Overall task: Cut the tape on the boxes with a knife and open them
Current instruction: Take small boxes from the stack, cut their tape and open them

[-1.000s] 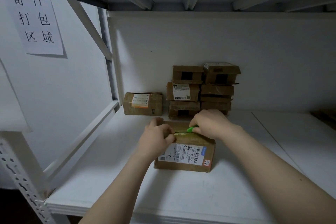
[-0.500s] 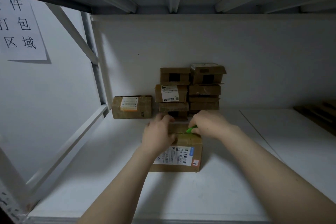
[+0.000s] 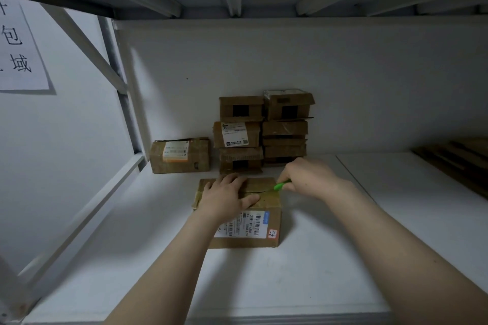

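**Knife at the right end of the box seam**

We see a brown cardboard box [image 3: 265, 204] on the white shelf [image 3: 303, 285], just below the middle of the view, with a barcoded shipping label [image 3: 247, 224] on the face turned toward us.

The left hand [image 3: 227, 199] lies flat on the box top. Its fingers are straight and point toward 12 o'clock, and the thumb is spread toward 3 o'clock. It presses down and grips nothing.

The right hand [image 3: 309, 177] sits at 2 o'clock from the box, just past its top right edge. Its fingers are curled tightly round a green-handled knife [image 3: 281, 186], and only a short green stub shows at 9 o'clock from the knuckles. The stub points along the glossy tape [image 3: 268, 194] over the top seam, where a dark slit runs toward the left thumb. We cannot make out the blade itself.

At 12 o'clock from the box, 2 stacks of small cartons [image 3: 264, 132] stand against the back wall. A single parcel [image 3: 181, 155] sits at 10 o'clock. A paper sign [image 3: 18, 45] hangs at the far 9 o'clock edge, and wooden slats [image 3: 459, 161] lie at 3 o'clock.
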